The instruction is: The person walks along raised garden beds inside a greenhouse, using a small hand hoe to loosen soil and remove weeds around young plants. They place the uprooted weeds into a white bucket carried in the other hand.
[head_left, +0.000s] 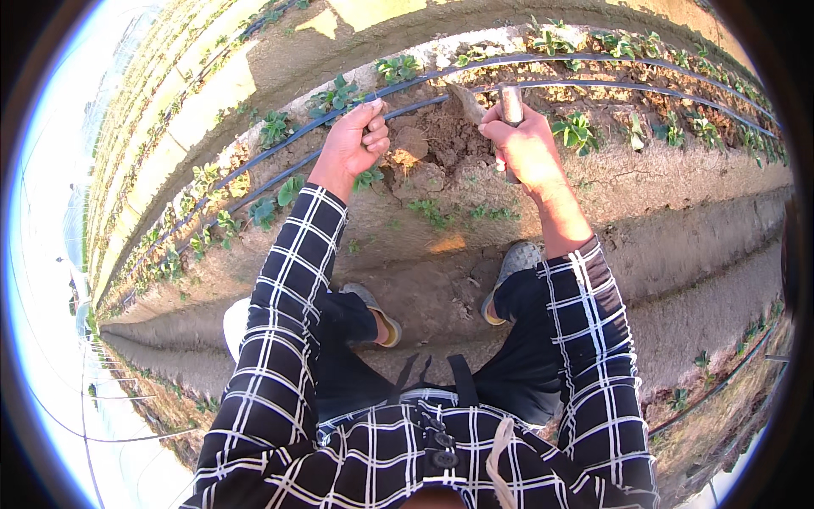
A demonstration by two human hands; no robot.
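Note:
My right hand (524,143) is shut round the handle (510,105) of a hand tool, whose dull metal blade (467,105) points to the left over dug soil. The hand is at the near side of the raised bed. To the left, my left hand (359,137) is curled, fingers bent and the thumb pressed to the index finger, just in front of the drip irrigation lines (416,109); whether something small is pinched in it I cannot tell. Between the hands lies loose, crumbled brown soil (451,143) with a lump (407,143) beside it. A leafy strawberry-like plant (335,95) grows beyond the left hand.
Rows of leafy plants (575,132) line the bed on both sides of two dark drip lines. Small weeds (429,212) grow on its near slope. My shoes (375,312) stand in the furrow. Something white and rounded (235,327) shows beside my left sleeve. Another planted bed lies behind.

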